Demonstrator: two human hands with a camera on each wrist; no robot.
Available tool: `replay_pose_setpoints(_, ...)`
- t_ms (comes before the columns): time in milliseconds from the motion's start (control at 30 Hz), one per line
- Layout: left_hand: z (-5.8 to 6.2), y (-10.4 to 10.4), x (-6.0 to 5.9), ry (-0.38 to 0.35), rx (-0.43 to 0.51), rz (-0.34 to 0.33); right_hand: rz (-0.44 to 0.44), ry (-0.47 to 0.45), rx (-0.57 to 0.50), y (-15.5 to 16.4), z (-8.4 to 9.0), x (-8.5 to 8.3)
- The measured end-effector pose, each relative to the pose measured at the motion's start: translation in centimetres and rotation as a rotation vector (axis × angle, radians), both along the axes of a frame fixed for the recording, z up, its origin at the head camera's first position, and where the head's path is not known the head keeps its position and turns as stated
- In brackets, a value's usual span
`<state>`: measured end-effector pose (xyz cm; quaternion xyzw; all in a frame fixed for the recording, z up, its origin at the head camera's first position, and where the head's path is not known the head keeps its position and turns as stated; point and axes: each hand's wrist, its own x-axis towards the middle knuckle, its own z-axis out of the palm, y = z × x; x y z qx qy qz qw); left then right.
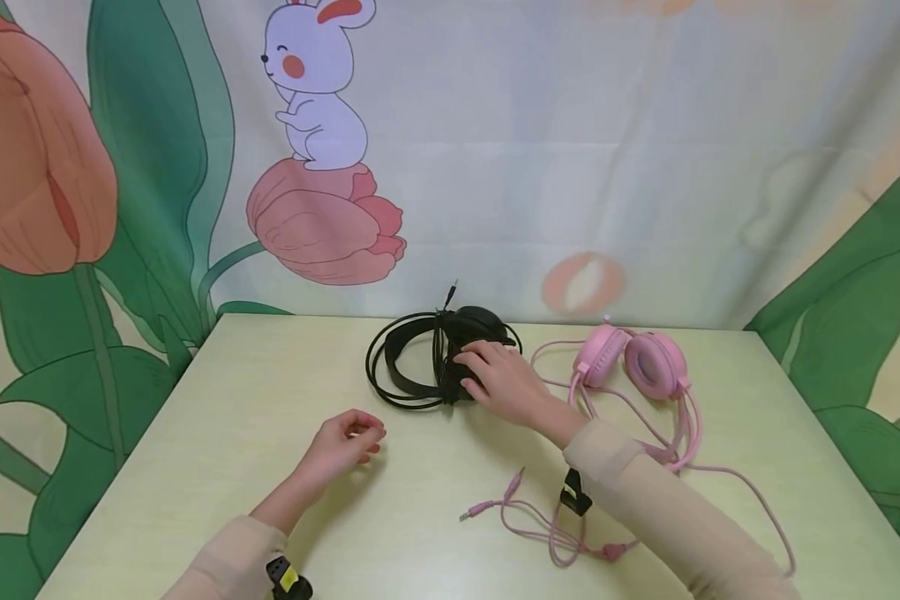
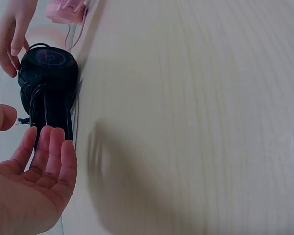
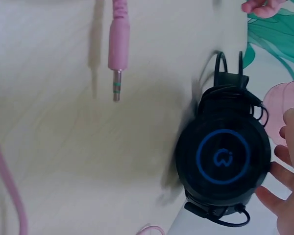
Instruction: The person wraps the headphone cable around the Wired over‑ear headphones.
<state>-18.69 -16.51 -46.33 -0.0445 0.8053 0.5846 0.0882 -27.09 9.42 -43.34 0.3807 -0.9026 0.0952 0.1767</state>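
Note:
A pair of black headphones [image 1: 408, 387] lies at the back middle of the table, its cable wound around it and a jack plug pointing up. My right hand [image 1: 506, 383] is over its right-hand ear cup, fingers relaxed and apart. In the right wrist view the fingertips of the right hand [image 3: 289, 181] are at the edge of the ear cup [image 3: 223, 156], which bears a blue ring; firm contact is hard to tell. Left of and nearer than the headphones, my left hand [image 1: 339, 450] hovers above the table with loosely curled fingers, holding nothing.
Pink headphones [image 1: 656, 364] lie at the back right. Their pink cable [image 1: 750, 479] trails to the front, under the right forearm, with two jack plugs [image 1: 480, 508] at the middle. A printed curtain [image 1: 495, 167] hangs behind the table [image 1: 217, 400].

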Motion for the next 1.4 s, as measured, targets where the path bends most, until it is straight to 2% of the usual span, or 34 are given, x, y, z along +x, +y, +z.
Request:
replay_pose_setpoints(233, -0.2, 0.4, 0.3, 0.019, 0.009, -0.013, 0.034, 0.006, -0.019, 2.3, 0.7, 1.2)
replay_pose_setpoints(633, 0.0, 1.4, 1.1, 0.023, 0.06, -0.058, -0.049, 0.044, -0.129, 8.4, 1.2, 1.7)
replay_pose_setpoints(867, 0.4, 2.1, 1.4, 0.037, 0.113, -0.074, -0.239, -0.015, -0.092, 11.8, 1.0, 2.1)
replay_pose_setpoints(1133, 1.0, 3.5, 1.7, 0.053, 0.133, -0.08, -0.385, 0.023, -0.094, 15.5, 0.9, 1.4)
replay_pose_setpoints(1400, 0.9, 4.6, 1.8, 0.05, 0.167, -0.099, -0.546, -0.087, -0.079, 18.3, 1.2, 0.8)
